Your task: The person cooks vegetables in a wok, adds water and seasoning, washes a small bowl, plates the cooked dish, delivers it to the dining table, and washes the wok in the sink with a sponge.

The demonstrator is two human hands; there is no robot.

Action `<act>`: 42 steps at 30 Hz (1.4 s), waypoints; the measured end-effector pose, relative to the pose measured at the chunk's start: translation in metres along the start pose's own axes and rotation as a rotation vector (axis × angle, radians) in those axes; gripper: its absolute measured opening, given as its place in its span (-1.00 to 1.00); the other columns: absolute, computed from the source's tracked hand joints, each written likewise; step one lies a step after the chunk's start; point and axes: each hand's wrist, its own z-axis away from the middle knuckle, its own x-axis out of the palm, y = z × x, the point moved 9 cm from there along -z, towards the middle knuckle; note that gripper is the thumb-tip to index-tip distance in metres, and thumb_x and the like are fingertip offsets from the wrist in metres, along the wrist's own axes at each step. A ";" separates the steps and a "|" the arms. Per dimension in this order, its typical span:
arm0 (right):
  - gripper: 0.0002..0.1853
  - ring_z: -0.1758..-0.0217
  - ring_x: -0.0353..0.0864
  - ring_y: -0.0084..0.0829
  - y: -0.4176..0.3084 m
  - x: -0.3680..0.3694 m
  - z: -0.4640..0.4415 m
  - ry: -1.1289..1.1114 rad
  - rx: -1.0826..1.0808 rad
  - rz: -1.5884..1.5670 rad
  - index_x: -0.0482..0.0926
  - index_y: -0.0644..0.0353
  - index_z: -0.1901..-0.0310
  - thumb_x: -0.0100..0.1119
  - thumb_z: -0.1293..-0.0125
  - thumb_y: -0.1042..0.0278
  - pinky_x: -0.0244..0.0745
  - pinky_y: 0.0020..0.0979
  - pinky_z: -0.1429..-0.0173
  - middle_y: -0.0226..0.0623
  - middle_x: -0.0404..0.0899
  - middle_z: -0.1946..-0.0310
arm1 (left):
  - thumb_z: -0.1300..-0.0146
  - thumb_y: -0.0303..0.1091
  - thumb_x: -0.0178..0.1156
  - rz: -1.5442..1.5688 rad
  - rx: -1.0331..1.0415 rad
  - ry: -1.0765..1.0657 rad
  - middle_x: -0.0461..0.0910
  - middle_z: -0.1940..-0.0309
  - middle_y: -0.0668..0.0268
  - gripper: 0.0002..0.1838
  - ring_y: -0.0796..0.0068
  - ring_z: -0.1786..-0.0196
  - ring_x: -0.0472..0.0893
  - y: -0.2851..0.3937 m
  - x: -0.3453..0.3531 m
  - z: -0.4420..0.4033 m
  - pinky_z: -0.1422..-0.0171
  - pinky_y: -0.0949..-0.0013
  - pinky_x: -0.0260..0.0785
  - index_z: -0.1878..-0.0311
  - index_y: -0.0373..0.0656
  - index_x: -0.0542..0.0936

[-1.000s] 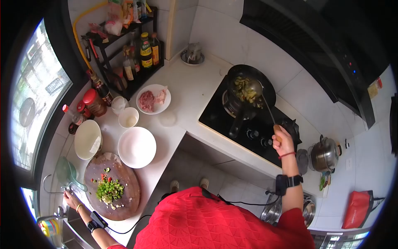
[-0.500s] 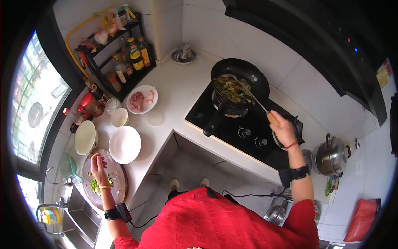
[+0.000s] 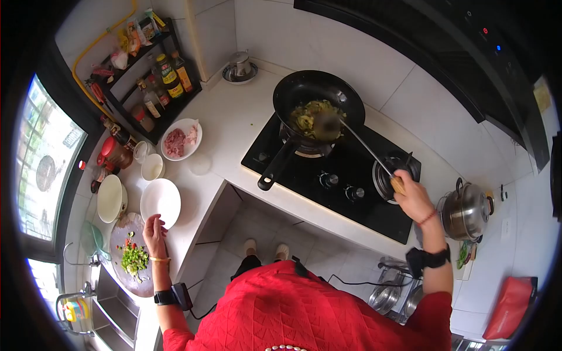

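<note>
My right hand (image 3: pixel 413 196) is closed round the wooden handle of a long metal spatula (image 3: pixel 370 151). Its broad head is in the black wok (image 3: pixel 351 96), over cooked green and yellowish pieces of food (image 3: pixel 307 120). The wok sits on the left burner, its handle toward me. My left hand (image 3: pixel 154 235) is by the near rim of a white bowl (image 3: pixel 161 199), fingers loosely bent and partly apart; contact with the rim is unclear. Beside this hand, a round cutting board (image 3: pixel 120 234) carries chopped green and red peppers (image 3: pixel 134 259).
A plate (image 3: pixel 194 150) of raw meat, a small bowl (image 3: pixel 153 167) and a pale bowl (image 3: pixel 111 199) stand on the left counter. Bottles fill a black rack (image 3: pixel 132 85). The sink (image 3: pixel 114 313) is lower left; a steel pot (image 3: pixel 465 210) stands right of the hob (image 3: pixel 328 193).
My left hand has moved right, from over the cutting board to the white bowl's rim. The spatula has been drawn toward me, and its head now shows above the food. The view has shifted slightly.
</note>
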 end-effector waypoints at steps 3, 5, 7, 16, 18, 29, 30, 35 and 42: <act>-0.52 0.34 0.54 -0.11 0.016 0.007 -0.015 0.107 0.082 -0.330 0.34 0.12 -0.06 0.03 -0.01 0.47 0.40 -0.27 0.26 -0.05 0.51 0.45 | -0.28 -0.37 -0.02 -0.046 0.024 -0.048 0.46 0.54 0.43 -0.84 0.76 0.59 0.41 0.010 0.006 -0.010 0.57 0.71 0.17 0.18 -0.20 0.50; -0.53 0.63 0.43 -0.46 0.015 0.010 -0.001 0.032 0.157 -0.577 0.35 0.16 -0.09 0.02 -0.05 0.49 0.31 -0.48 0.56 -0.21 0.48 0.52 | -0.28 -0.37 -0.02 -0.079 0.028 -0.025 0.46 0.54 0.43 -0.84 0.76 0.61 0.40 0.012 -0.002 -0.011 0.59 0.70 0.17 0.19 -0.20 0.51; -0.53 0.74 0.30 -0.63 0.000 0.006 0.022 -0.060 0.270 -0.789 0.35 0.18 -0.10 0.01 -0.07 0.51 0.19 -0.58 0.70 -0.30 0.44 0.55 | -0.28 -0.38 -0.03 -0.098 0.021 -0.003 0.47 0.55 0.42 -0.84 0.76 0.63 0.40 0.009 -0.015 -0.011 0.60 0.70 0.17 0.20 -0.21 0.51; -0.53 0.80 0.22 -0.67 -0.005 0.071 -0.026 0.040 0.311 -1.097 0.30 0.24 -0.13 0.01 -0.13 0.44 0.01 -0.65 0.78 -0.35 0.39 0.59 | -0.28 -0.34 -0.02 0.021 -0.052 0.010 0.48 0.56 0.41 -0.83 0.75 0.66 0.39 -0.023 -0.037 -0.021 0.63 0.70 0.18 0.19 -0.20 0.50; -0.53 0.80 0.21 -0.68 0.004 0.067 -0.039 0.131 0.333 -1.117 0.30 0.22 -0.14 0.00 -0.13 0.45 0.02 -0.65 0.79 -0.37 0.37 0.61 | -0.29 -0.35 -0.03 0.038 -0.033 -0.028 0.47 0.57 0.40 -0.83 0.75 0.66 0.40 -0.024 -0.033 -0.029 0.64 0.69 0.16 0.19 -0.22 0.49; -0.53 0.80 0.19 -0.68 0.009 0.062 -0.031 0.051 0.402 -1.262 0.29 0.10 -0.17 -0.01 -0.18 0.39 -0.01 -0.68 0.80 -0.31 0.40 0.55 | -0.22 -0.35 0.02 -0.102 -0.168 -0.014 0.51 0.54 0.35 -0.80 0.63 0.60 0.46 -0.049 -0.044 -0.076 0.55 0.57 0.31 0.24 -0.26 0.53; -0.53 0.81 0.17 -0.69 0.012 0.065 -0.043 0.085 0.362 -1.181 0.27 0.12 -0.18 -0.03 -0.19 0.39 -0.02 -0.68 0.80 -0.34 0.38 0.56 | -0.22 -0.33 0.02 -0.069 -0.218 -0.012 0.51 0.53 0.32 -0.79 0.60 0.61 0.47 -0.056 -0.040 -0.085 0.56 0.56 0.32 0.23 -0.27 0.53; -0.50 0.83 0.14 -0.72 -0.002 0.090 -0.090 0.071 0.246 -0.942 0.22 0.15 -0.21 -0.06 -0.19 0.46 -0.03 -0.67 0.81 -0.42 0.33 0.61 | -0.19 -0.28 0.00 -0.199 -0.150 0.068 0.54 0.49 0.34 -0.76 0.59 0.48 0.52 -0.064 -0.012 -0.146 0.45 0.52 0.37 0.26 -0.25 0.54; -0.54 0.72 0.11 -0.79 -0.045 0.015 -0.035 -0.009 0.156 -0.603 0.38 0.17 -0.12 -0.03 -0.11 0.53 0.02 -0.70 0.67 -0.56 0.34 0.58 | -0.10 -0.15 0.05 -0.763 -0.104 0.247 0.57 0.46 0.09 -0.67 0.17 0.36 0.55 -0.143 -0.091 -0.239 0.21 0.23 0.37 0.24 -0.21 0.59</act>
